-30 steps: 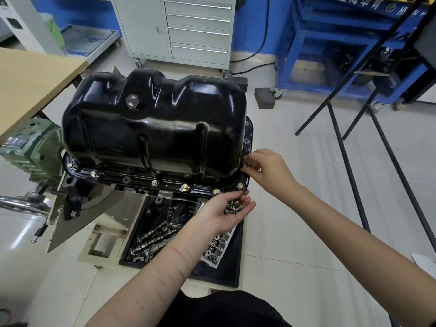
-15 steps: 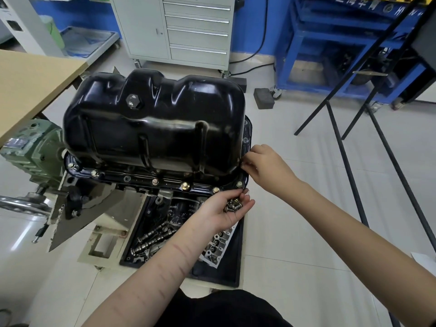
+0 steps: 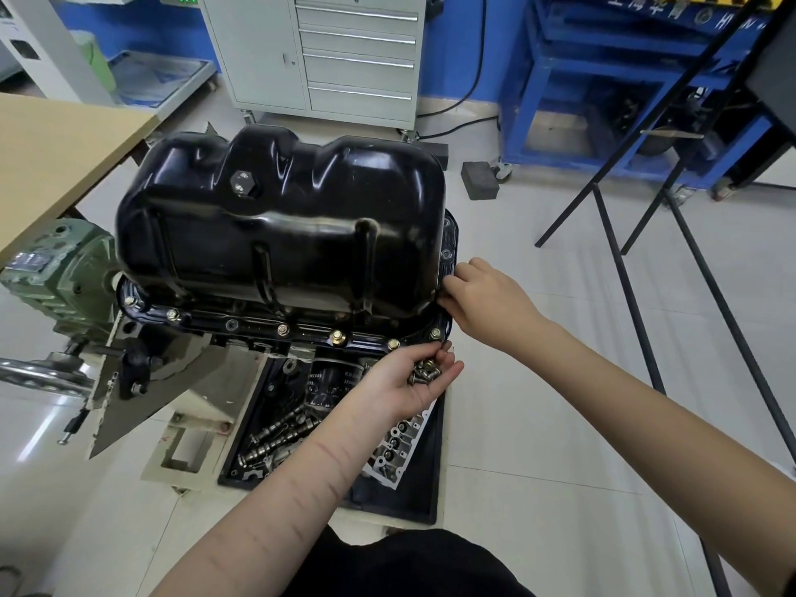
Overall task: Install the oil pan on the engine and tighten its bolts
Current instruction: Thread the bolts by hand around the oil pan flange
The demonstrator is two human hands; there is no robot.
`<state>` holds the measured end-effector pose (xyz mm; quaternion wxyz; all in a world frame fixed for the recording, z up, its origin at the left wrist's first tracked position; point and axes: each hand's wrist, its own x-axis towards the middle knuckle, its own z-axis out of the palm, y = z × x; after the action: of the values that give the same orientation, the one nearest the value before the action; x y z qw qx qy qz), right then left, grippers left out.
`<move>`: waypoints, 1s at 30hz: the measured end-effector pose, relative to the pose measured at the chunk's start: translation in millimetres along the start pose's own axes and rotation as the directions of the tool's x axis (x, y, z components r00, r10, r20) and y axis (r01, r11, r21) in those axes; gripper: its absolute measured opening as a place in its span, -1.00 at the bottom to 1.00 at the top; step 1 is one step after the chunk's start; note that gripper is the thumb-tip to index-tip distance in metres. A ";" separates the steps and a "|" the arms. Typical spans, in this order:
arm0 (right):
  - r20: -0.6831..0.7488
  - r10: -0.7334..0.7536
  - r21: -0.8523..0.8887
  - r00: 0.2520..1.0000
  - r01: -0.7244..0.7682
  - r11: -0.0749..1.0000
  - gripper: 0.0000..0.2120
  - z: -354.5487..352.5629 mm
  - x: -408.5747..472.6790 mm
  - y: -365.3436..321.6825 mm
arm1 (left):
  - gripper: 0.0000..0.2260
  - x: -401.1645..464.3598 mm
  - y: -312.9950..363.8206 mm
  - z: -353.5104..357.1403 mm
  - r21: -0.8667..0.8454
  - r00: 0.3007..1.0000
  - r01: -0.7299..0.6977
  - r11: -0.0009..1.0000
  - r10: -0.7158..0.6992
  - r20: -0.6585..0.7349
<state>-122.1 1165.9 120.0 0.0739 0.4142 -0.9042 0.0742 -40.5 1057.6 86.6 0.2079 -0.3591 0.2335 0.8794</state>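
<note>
The black oil pan (image 3: 280,234) is seated upside down on the engine, its flange (image 3: 258,327) running from 9 o'clock to 3 o'clock along the near edge, with several bolts already standing in the holes there. A handful of loose bolts (image 3: 424,371) is cupped in the left hand (image 3: 405,381), palm up, fingers curled loosely round them, just below the flange's near right corner. The right hand (image 3: 482,295) is pressed against the short right-hand side of the flange, at 3 o'clock from the pan; its fingertips are gathered at the flange edge as if pinching a bolt, though the bolt itself cannot be made out. An empty flange hole (image 3: 446,254) is seen just beyond those fingertips, toward 12 o'clock. The long axis of that side runs away from the viewer, so the next bolts are judged to go in along it, from 6 toward 12 o'clock. The right hand is the nearer to those holes; the supply is held just at 7 o'clock from it. Tightening appears not yet begun; no tool is seen in either hand.
</note>
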 end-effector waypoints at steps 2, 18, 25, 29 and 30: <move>-0.016 -0.014 -0.002 1.000 0.014 1.000 -0.82 0.6 0.8 0.0 | -0.84 -0.2 -0.2 0.3 -0.001 1.000 -0.004 1.000 0.004 -0.004; -0.080 0.008 -0.072 0.997 -0.014 0.997 -0.77 6.3 -3.0 -2.8 | -0.83 -3.3 -3.0 -2.4 0.060 0.999 -0.010 0.998 0.008 0.035; -0.037 0.082 -0.017 0.996 -0.083 0.996 -0.81 11.8 -3.9 0.1 | -0.67 -8.9 -6.3 -4.3 0.052 0.995 0.010 0.999 -0.015 0.102; -0.061 0.087 0.039 0.994 -0.085 0.996 -0.77 15.5 -5.6 3.6 | -0.65 -11.1 -9.4 -2.6 0.062 0.992 0.022 0.998 -0.029 0.124; -0.034 0.100 0.062 0.994 -0.098 0.993 -0.75 18.3 -6.7 6.2 | -0.66 -11.5 -9.7 -2.1 0.060 0.992 0.023 0.998 -0.030 0.121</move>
<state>-123.8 1171.3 100.3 0.0741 0.3695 -0.9194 0.1127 -26.7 1061.9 91.1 0.2439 -0.3014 0.2413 0.8896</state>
